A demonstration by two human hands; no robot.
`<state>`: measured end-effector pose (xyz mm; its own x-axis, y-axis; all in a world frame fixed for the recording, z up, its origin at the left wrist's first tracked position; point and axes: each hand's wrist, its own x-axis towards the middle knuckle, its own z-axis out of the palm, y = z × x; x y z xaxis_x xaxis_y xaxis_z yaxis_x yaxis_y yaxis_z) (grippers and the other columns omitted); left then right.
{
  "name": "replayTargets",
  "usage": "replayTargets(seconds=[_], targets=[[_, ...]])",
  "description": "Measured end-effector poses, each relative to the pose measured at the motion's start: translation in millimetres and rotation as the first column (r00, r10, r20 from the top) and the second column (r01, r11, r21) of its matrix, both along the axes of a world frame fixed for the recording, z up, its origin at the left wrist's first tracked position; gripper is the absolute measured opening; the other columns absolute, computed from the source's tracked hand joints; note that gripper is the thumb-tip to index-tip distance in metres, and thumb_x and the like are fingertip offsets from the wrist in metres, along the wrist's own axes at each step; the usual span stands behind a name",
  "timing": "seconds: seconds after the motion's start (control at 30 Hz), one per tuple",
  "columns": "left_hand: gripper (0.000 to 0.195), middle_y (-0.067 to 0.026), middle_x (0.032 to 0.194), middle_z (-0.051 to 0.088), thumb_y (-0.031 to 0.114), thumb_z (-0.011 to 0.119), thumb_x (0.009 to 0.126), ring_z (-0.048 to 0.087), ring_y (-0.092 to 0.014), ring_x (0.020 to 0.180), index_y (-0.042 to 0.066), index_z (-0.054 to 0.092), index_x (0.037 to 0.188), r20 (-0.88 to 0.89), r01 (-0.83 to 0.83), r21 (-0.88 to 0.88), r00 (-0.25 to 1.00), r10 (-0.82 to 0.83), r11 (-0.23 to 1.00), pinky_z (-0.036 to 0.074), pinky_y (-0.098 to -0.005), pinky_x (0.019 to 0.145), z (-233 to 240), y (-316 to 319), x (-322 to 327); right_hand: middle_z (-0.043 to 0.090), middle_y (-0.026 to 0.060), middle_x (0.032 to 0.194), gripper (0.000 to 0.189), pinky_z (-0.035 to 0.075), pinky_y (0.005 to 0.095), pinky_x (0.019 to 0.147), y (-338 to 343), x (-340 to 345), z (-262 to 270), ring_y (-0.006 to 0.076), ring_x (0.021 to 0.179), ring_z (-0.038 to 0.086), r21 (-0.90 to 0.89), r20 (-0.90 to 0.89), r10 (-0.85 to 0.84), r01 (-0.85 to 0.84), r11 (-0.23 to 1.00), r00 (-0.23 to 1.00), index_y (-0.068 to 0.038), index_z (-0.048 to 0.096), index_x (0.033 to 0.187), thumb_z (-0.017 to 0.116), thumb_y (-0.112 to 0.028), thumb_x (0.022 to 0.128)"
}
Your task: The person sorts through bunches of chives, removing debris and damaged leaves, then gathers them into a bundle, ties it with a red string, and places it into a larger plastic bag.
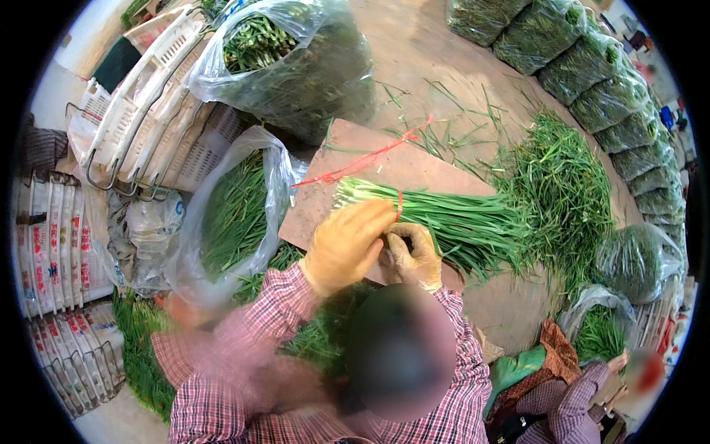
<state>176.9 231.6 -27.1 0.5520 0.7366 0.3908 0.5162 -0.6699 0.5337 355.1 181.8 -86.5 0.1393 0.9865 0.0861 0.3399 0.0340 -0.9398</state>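
Note:
A bundle of long green stalks, likely garlic chives (466,213), lies across a reddish-brown board (377,136), pale cut ends to the left. A narrow red tie (400,204) circles it near those ends. My left hand (346,247), in a yellowish glove, rests against the bundle's near side, its blurred fingers reaching the tie; its grip is unclear. Just below the tie, my right hand (413,255), gloved likewise, has thumb and forefinger pinched together where the tie runs down. The tie's lower end is hidden between the hands. Beyond the pale ends lie loose red strings (360,162).
Loose greens (560,194) are heaped right of the board. Left stand an open plastic bag of greens (236,216) and stacked white crates (150,111). A large filled bag (316,77) stands beyond. Packed bags (604,105) line the right; another person (571,405) sits lower right.

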Motion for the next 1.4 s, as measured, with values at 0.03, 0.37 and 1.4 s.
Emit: replayTargets(seconds=[0.03, 0.37, 1.4], targets=[[0.061, -0.0156, 0.14, 0.057, 0.009, 0.073, 0.076, 0.05, -0.035, 0.135, 0.006, 0.056, 0.134, -0.067, -0.022, -0.004, 0.998, 0.022, 1.0, 0.04, -0.0431, 0.112, 8.7, 6.3, 7.1, 0.07, 0.0123, 0.098, 0.013, 0.054, 0.0364, 0.077, -2.8, 1.7, -3.9, 0.0276, 0.088, 0.067, 0.086, 0.183, 0.052, -0.069, 0.994, 0.982, -0.005, 0.07, 0.1, 0.069, -0.008, 0.088], [0.119, -0.0209, 0.159, 0.032, 0.058, 0.083, 0.063, 0.024, -0.036, 0.151, 0.001, 0.03, 0.153, -0.543, -0.1, -0.173, 0.84, -0.01, 0.98, 0.016, -0.0508, 0.124, -44.6, 37.6, -9.3, 0.07, 0.0074, 0.089, 0.017, 0.053, 0.0299, 0.073, -23.4, 5.2, -3.3, 0.0173, 0.079, 0.067, -0.151, -0.25, 0.008, -0.047, 0.987, 0.968, -0.002, 0.071, 0.104, 0.067, -0.016, 0.094], [0.071, -0.0111, 0.106, 0.059, 0.027, 0.084, 0.059, 0.06, -0.03, 0.108, 0.007, 0.052, 0.119, -0.507, -0.025, -0.001, 0.861, 0.021, 1.0, 0.046, -0.0439, 0.095, -48.7, 22.9, 41.4, 0.07, 0.0086, 0.086, 0.038, 0.054, 0.0376, 0.063, -119.7, 113.5, 29.4, 0.0277, 0.072, 0.069, 0.122, 0.589, -0.441, 0.465, 0.877, 0.677, -0.013, 0.067, 0.123, 0.073, -0.016, 0.086]])
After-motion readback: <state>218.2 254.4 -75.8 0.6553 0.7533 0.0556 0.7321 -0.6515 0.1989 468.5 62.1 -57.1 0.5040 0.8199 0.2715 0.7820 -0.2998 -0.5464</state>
